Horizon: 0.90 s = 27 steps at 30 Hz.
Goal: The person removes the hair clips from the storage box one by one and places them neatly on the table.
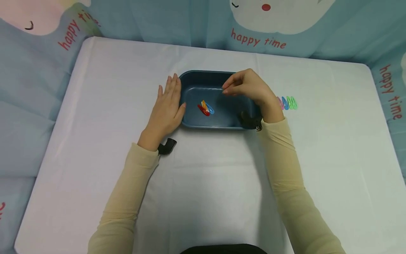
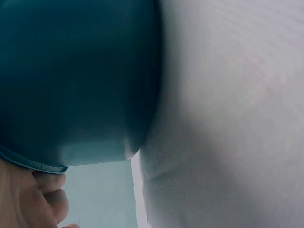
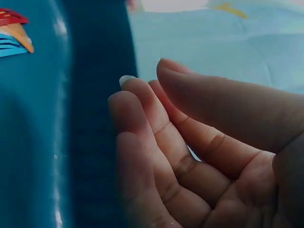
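A dark blue rectangular tray (image 1: 226, 109) lies on the white-covered table. Inside it, left of its middle, a red snap hair clip (image 1: 203, 110), an orange-yellow one and a blue one (image 1: 210, 109) overlap in a small fan. My left hand (image 1: 166, 109) rests with straight fingers along the tray's left rim. Over the tray's upper right part hovers my right hand (image 1: 248, 84), its fingers loosely bent. In the right wrist view thumb and fingertips (image 3: 126, 111) stand apart, and nothing shows between them.
Right of the tray, pink, blue and green hair clips (image 1: 294, 103) lie in a row, partly covered by the right wrist. Black wrist cameras (image 1: 167, 146) sit on both wrists. Blue printed curtains (image 1: 206, 24) line the table's edges.
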{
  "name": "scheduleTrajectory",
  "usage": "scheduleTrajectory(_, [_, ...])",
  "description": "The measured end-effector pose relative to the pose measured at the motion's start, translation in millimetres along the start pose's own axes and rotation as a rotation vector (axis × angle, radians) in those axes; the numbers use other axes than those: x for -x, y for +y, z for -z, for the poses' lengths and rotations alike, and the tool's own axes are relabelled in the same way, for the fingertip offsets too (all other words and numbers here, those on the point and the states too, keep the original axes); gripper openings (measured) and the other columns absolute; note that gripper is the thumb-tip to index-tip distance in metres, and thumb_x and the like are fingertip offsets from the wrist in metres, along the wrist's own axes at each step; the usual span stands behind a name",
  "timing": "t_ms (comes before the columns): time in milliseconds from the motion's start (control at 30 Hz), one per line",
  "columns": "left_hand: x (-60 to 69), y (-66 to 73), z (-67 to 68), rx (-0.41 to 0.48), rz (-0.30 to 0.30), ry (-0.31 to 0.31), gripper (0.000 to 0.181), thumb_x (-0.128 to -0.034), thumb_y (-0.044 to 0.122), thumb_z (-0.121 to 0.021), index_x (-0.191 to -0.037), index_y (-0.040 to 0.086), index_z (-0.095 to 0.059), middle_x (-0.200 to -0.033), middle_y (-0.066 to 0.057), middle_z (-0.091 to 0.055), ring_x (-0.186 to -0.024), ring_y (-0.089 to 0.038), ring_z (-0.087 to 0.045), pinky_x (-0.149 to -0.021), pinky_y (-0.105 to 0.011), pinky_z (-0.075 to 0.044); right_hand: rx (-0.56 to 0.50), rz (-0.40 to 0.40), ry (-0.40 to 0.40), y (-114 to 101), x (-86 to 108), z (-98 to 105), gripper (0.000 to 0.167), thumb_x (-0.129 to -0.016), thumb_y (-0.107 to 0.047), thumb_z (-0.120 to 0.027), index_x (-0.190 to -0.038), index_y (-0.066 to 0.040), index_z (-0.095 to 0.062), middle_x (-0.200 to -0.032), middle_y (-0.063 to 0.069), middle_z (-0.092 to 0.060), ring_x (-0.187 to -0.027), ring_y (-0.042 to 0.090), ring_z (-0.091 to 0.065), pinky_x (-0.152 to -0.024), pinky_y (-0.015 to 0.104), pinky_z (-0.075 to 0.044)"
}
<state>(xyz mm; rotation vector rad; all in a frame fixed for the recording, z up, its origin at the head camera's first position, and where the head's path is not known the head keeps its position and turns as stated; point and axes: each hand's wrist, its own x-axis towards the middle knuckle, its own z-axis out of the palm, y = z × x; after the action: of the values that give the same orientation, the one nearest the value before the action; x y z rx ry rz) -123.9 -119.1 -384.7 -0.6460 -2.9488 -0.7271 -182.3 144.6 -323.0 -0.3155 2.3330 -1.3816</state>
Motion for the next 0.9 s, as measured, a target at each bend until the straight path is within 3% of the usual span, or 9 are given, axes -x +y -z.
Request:
scheduleTrajectory(233, [0.3, 1.1, -0.8, 0.004, -0.001, 0.0, 0.065, -0.0993, 0.026, -0.036, -0.148, -0.005, -0.007, -0.157, -0.016, 0.001, -0.143, -0.022, 0.008, -0.112, -0.044, 0.006, 0.121, -0.035, -0.076, 1, -14.0, -11, 0.014, -0.089, -0.006, -0.064, -0.095, 0.006, -0.068, -0.087, 0.01, -0.069, -0.081, 0.028, -0.061, -0.074, 0.028, -0.05])
scheduleTrajectory(667, [0.7, 0.2, 0.6, 0.002, -0.009, 0.008, 0.065, -0.0994, 0.026, -0.036, -0.148, -0.006, -0.007, -0.156, -0.016, 0.001, -0.143, -0.023, 0.007, -0.112, -0.046, 0.005, 0.23, -0.108, -0.26, 5, -35.7, -29, 0.008, -0.086, -0.004, -0.066, -0.09, 0.003, -0.069, -0.082, 0.009, -0.068, -0.073, 0.018, -0.061, -0.07, 0.027, -0.052])
scheduleTrajectory(900, [0.7, 0.7, 1.0, 0.005, -0.009, 0.006, 0.065, -0.0993, 0.025, -0.036, -0.148, -0.006, -0.007, -0.156, -0.017, 0.0, -0.143, -0.025, 0.006, -0.112, -0.046, 0.005, 0.273, -0.169, -0.311, 9, -42.9, -34, 0.007, -0.086, -0.005, -0.067, -0.087, 0.002, -0.068, -0.082, 0.01, -0.066, -0.071, 0.017, -0.06, -0.07, 0.027, -0.051])
